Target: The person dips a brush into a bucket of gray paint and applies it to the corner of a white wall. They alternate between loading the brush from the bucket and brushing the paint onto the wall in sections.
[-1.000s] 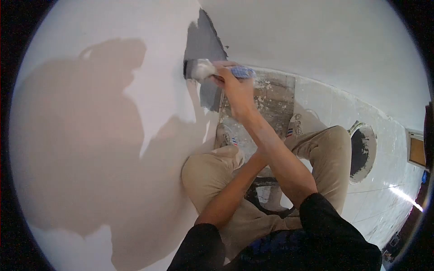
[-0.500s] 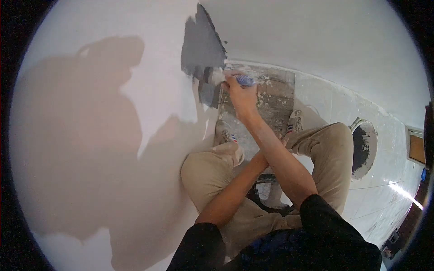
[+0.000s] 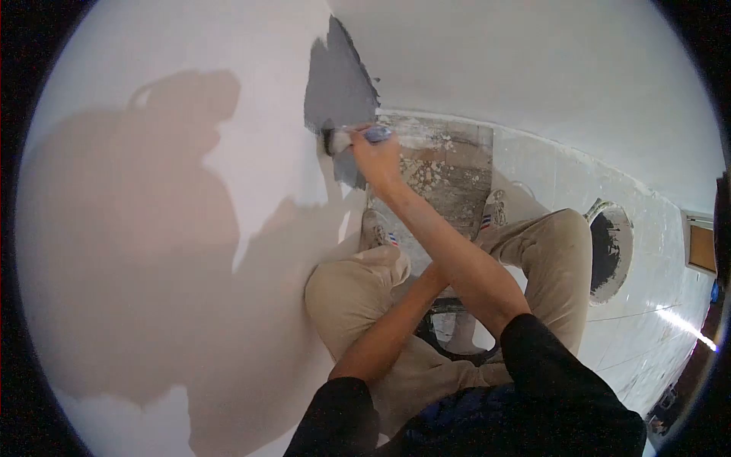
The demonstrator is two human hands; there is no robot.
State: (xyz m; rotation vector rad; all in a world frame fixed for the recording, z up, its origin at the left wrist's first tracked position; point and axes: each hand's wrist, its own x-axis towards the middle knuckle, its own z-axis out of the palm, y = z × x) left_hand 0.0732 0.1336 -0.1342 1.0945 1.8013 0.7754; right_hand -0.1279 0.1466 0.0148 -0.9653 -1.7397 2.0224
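My right hand [image 3: 377, 158] is closed round the handle of a brush [image 3: 340, 142], whose dark bristles press against the pale wall at the lower left edge of a grey coated patch [image 3: 339, 84]. A blue-and-white end of the handle sticks out above my fingers. The patch runs down the wall beside the corner, with a ragged outline. My left forearm passes beneath my right forearm, which hides my left hand and its fingers.
A round bucket [image 3: 611, 251] with dark grey contents stands right of my knee. Below the corner lies a worn, splattered board [image 3: 449, 164], my shoes beside it. A black-rimmed object [image 3: 449, 327] is between my legs. Pale tiles [image 3: 541, 164] cover the floor at right.
My right hand and the brush have moved left along the wall, to the patch's outer edge. The bit of my left hand that showed past my right forearm is now hidden.
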